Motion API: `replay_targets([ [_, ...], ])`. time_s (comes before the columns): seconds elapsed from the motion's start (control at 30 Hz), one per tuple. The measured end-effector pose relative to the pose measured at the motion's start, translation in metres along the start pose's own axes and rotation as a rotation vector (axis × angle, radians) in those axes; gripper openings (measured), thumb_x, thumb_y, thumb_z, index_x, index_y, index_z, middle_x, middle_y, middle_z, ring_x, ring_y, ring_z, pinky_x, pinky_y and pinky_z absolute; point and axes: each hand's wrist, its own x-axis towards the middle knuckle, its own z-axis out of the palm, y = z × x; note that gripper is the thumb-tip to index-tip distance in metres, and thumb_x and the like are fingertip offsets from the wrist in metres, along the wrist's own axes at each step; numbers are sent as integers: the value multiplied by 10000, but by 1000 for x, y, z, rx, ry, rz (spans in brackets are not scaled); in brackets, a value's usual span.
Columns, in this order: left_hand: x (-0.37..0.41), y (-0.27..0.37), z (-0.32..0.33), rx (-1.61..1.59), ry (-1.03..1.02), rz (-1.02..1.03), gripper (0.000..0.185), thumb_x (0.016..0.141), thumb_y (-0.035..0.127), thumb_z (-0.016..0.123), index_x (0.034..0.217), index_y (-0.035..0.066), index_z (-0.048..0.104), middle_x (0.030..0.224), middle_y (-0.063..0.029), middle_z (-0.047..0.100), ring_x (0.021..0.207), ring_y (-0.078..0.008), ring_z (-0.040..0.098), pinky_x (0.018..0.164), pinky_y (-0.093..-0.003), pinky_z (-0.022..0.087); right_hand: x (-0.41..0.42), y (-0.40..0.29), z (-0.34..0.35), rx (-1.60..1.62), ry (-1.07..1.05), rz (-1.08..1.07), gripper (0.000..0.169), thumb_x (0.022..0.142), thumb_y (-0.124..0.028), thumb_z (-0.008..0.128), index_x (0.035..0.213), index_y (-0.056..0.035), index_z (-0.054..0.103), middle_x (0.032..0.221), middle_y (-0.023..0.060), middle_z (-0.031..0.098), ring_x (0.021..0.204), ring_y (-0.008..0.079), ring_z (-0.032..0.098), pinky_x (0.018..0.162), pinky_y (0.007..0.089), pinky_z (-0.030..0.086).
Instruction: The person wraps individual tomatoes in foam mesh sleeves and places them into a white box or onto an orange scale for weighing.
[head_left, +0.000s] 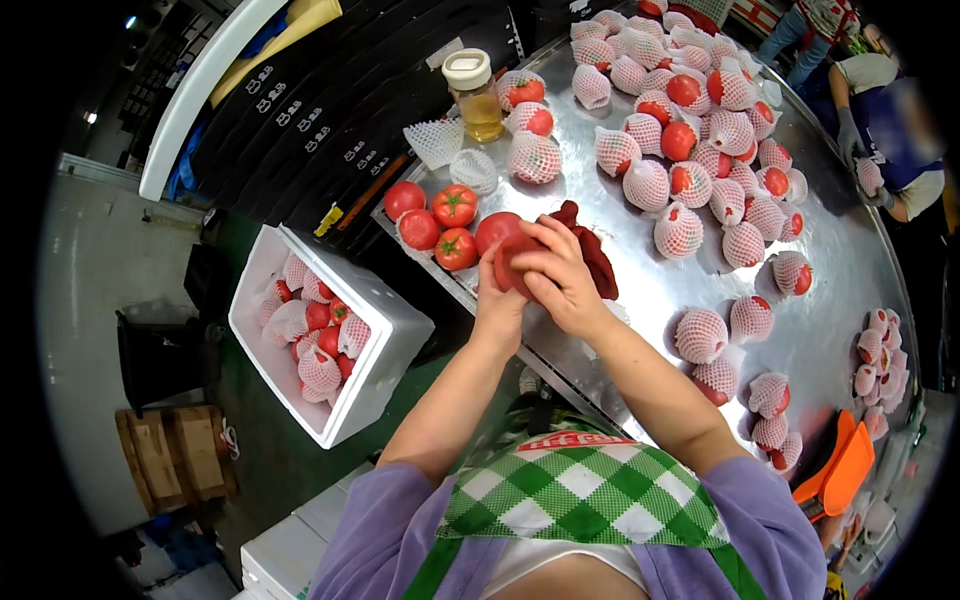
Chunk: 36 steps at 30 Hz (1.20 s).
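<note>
A red tomato (512, 262), slightly blurred, is between my two hands above the near edge of the metal table (637, 274). My left hand (499, 304) cups it from the left and below. The fingers of my right hand (562, 277) bend over its top and right side. Just beyond my hands lies another tomato (496, 227), partly covered by them. A dark red cloth (596, 255) lies crumpled past my right hand. To the left rest several bare tomatoes (455, 205), two with green stems showing. Behind them lie empty foam net sleeves (474, 171).
Many tomatoes in foam nets (646, 185) cover the far and right side. A lidded jar of yellow liquid (480, 105) stands at the back left. Below the table's left edge, a white foam box (375, 375) holds tomatoes. A gloved co-worker (892, 142) holds a netted tomato opposite.
</note>
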Motion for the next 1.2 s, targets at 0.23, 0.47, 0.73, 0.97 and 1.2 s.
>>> replay_targets([
  [0.23,-2,-2,5,-68,-55,-84,734,761,153,746,1358,96,323,1296,-88,447,1191,-202,465,1005,-370,406,13,36,-14,588,54,575,258,961,-174,498,1113,3,609,1104,62,611,1037,139,545,927,265,417],
  [0.47,-7,-8,6,-315,-375,-171,732,803,261,717,1388,113,301,1308,-55,446,1193,-208,469,992,-371,412,5,71,-39,433,-64,691,246,948,-209,550,1036,-8,662,861,18,661,779,78,585,718,243,494],
  [0.73,-4,-9,12,11,-72,-100,749,753,193,770,1346,86,326,1273,-73,475,1146,-182,507,965,-365,441,-7,23,-41,503,171,398,180,914,-137,577,996,-1,661,1105,103,645,1061,214,589,911,341,468],
  [0.97,-10,0,14,800,-187,96,859,601,193,843,1314,47,387,1226,-111,505,1152,-204,508,952,-340,443,-2,28,-27,220,40,514,180,849,-100,607,976,7,676,1061,126,656,986,260,617,889,319,467],
  [1.2,-18,-14,22,-1,-295,-102,740,741,390,721,1336,98,393,1259,-109,507,1176,-222,499,990,-373,410,-17,94,-72,-385,394,406,169,813,-84,620,945,11,664,986,143,659,915,306,623,837,355,483],
])
